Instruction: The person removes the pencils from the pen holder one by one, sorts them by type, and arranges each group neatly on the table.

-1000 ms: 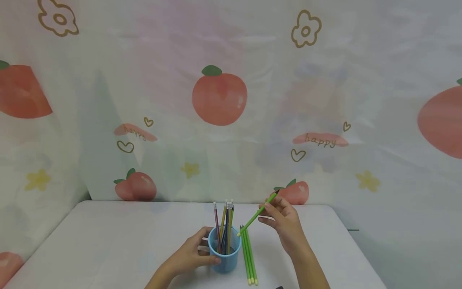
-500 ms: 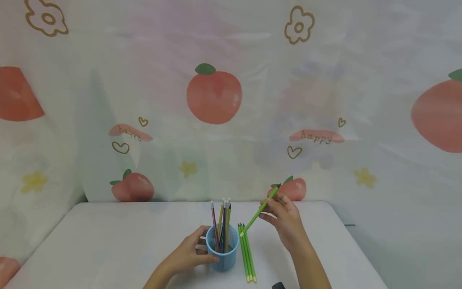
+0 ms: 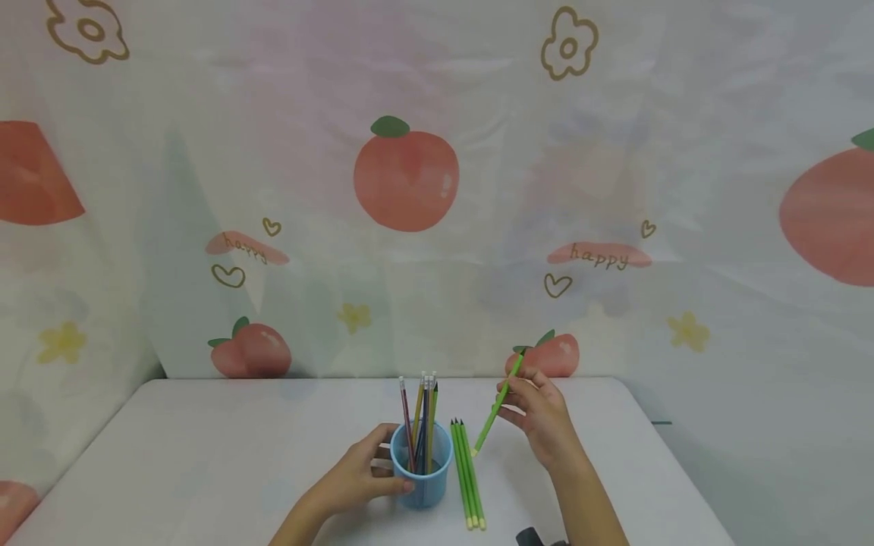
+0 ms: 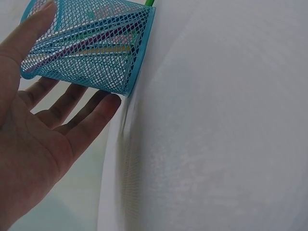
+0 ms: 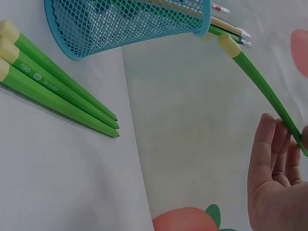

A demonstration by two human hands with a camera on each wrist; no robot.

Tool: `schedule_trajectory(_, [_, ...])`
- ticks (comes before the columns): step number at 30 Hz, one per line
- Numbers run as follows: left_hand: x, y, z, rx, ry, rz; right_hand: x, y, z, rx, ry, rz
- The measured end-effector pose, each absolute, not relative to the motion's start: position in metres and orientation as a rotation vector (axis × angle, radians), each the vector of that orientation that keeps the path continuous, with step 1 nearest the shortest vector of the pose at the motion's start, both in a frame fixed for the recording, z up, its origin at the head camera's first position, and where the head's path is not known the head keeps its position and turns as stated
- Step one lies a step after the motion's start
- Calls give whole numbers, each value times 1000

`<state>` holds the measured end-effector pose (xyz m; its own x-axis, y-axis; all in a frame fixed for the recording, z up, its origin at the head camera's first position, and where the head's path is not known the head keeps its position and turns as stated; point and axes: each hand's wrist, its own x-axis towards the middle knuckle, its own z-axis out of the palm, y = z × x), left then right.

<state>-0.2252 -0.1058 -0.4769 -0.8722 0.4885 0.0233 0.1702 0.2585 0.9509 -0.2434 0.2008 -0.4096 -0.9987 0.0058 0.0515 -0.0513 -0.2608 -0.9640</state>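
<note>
My left hand point(image 3: 358, 474) holds a light blue mesh pencil cup point(image 3: 430, 493) from its left side, thumb across the near face and fingers around the back. Several pencils point(image 3: 426, 402) stand in it, most with white eraser ends up. My right hand point(image 3: 542, 421) pinches a green pencil point(image 3: 493, 415) near its dark sharpened tip, which points up. Its pale yellow end slants down, to the right of the cup. Just right of the cup, three green pencils point(image 5: 57, 89) lie side by side on the table, tips away from me.
The white table point(image 3: 239, 447) meets a fruit-printed cloth backdrop point(image 3: 437, 303) at its far edge. A small dark object point(image 3: 529, 537) shows at the bottom edge, close to my right forearm.
The held pencil's yellow end has moved from beside the cup's rim to the right, past the lying pencils, and the pencil is steeper. My left hand keeps its hold on the cup.
</note>
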Motion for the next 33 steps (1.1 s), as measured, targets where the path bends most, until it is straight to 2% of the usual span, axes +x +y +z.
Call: schedule_trajectory(33, [-226, -107, -477, 601, 2282, 1628, -255, 197, -444, -20, -2367, 2151])
